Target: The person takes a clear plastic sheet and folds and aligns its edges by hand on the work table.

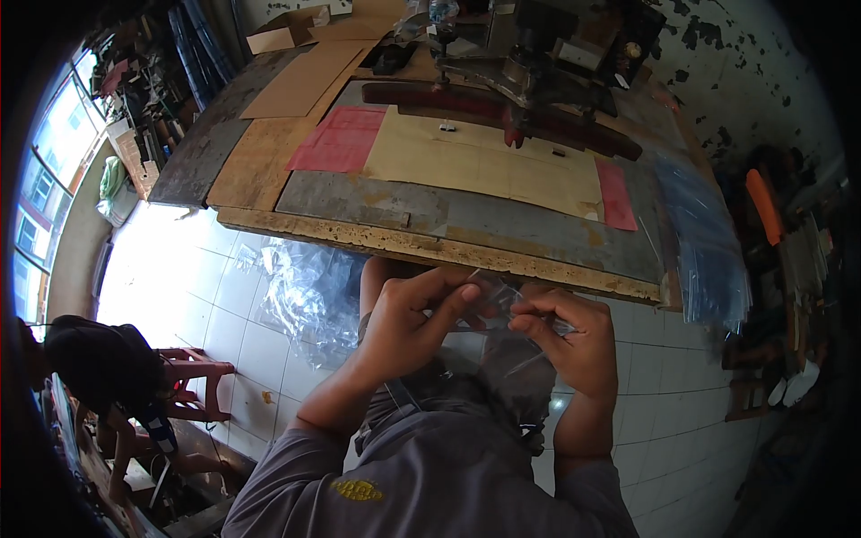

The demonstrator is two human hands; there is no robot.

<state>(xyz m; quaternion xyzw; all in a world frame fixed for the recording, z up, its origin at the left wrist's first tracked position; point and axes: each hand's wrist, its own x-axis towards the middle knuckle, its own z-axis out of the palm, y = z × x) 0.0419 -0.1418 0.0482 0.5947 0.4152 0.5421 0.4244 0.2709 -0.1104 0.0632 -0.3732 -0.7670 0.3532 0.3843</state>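
Observation:
Both of my hands are raised over my lap, just in front of the table's edge. Between them hangs a piece of clear plastic film [496, 294], thin and see-through, so its exact shape is hard to make out. My left hand [420, 309] pinches one side of it between thumb and fingers. On the other side, my right hand [563, 330] grips it with curled fingers.
A worktable [377, 197] with a worn front edge bears a yellow sheet [484, 166], pink sheets [336, 139] and a heavy metal press [520, 85]. Clear plastic [314, 296] lies heaped at left; blue-tinted sheets [708, 242] hang at right. Another person [103, 359] sits lower left.

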